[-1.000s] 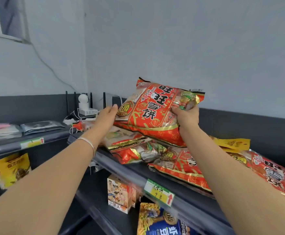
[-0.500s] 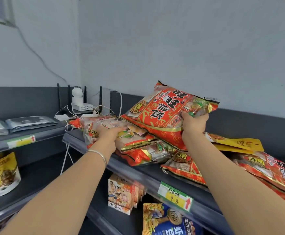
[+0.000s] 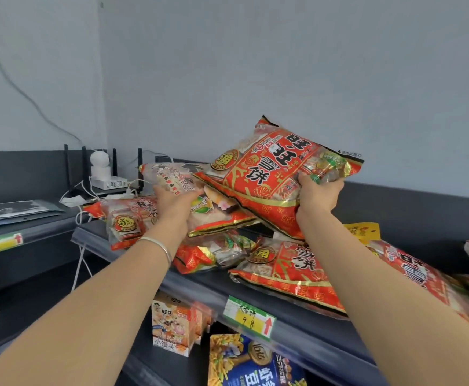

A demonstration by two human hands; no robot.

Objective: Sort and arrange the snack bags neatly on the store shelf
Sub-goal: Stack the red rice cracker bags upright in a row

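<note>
My right hand (image 3: 318,194) grips the lower right corner of a large red rice-cracker bag (image 3: 272,174) and holds it tilted above the dark top shelf (image 3: 200,285). My left hand (image 3: 173,208) grips a paler cracker bag (image 3: 172,176) and lifts its far end off the pile, with the red bag's left edge resting over it. Under them lie more bags: one with a "5" badge (image 3: 126,221) at the left, a crumpled red and silver one (image 3: 211,253) in the middle, and a flat red bag (image 3: 286,271) at the shelf front.
Further red bags (image 3: 411,271) and a yellow packet (image 3: 363,231) lie to the right. A white camera, router and cables (image 3: 102,174) sit in the back corner. A price tag (image 3: 251,317) marks the shelf edge. Boxes (image 3: 172,327) and a blue bag (image 3: 253,363) stand on the shelf below.
My left hand let go of the red bag's left edge, dropped to the pile and has lifted the paler bag's end. The right hand kept the red bag raised.
</note>
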